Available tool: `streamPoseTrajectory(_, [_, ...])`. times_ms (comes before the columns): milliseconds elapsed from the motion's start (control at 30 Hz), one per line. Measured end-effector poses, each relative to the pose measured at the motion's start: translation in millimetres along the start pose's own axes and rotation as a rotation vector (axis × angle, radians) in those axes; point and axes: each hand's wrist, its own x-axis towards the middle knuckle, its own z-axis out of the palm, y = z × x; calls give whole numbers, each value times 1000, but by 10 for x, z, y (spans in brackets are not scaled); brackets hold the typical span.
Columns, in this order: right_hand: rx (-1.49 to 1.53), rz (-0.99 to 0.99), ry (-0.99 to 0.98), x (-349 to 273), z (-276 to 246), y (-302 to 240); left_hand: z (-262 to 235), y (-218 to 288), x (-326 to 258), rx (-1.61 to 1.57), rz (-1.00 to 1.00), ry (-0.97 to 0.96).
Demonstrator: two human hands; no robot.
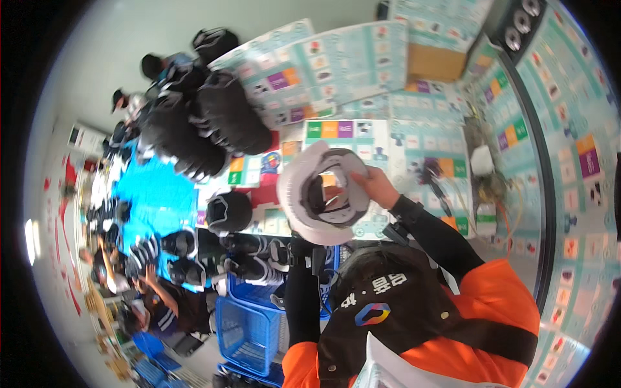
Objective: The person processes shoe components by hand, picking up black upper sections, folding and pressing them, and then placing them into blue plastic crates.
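The right hand (377,186) pinches the pale-grey, rounded, dark-lined cap (293,199); with the left hand (332,193) mostly hidden, grip unclear, steady, even support should avoid creasing.

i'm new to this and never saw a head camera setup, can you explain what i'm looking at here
There is no robot, just a person's bare hands. The only picture comes from a wide camera on their head, looking down, so straight edges bend near its rim. The right hand grips a pale, cap-like piece with its opening facing the camera. The left arm reaches up to it, its hand mostly hidden. On the table, covered in colourful printed sheets, sits a black cap; stacks of dark caps stand toward the upper left. A blue basket is below.
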Motion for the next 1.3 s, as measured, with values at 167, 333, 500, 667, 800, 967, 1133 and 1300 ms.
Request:
streamPoseTrajectory(167, [-5,198,39,-100,-526,293,72,-281,168,1,4,24])
streamPoseTrajectory(333, [509,585,39,-428,-590,1271,395,-775,381,867,143,217])
streamPoseTrajectory(500, [589,901,-328,-777,-549,1698,387,-1242,609,619,124,349])
streamPoseTrajectory(667, [274,801,-605,-833,-993,2013,-37,-1597,1023,1173,13,425])
streamPoseTrajectory(800, [-827,28,276,-652,-1582,2067,-1083,-1483,1397,1425,-34,705])
streamPoseTrajectory(967, [-1084,95,463,-556,-2381,2818,-542,-1915,1700,1202,-33,391])
streamPoseTrajectory(1133, [-1109,134,270,-418,-2433,2721,-579,-1796,1781,1027,-186,436])
streamPoseTrajectory(1300, [-506,126,339,-532,-2111,2024,-872,-1629,1759,1413,-123,322])
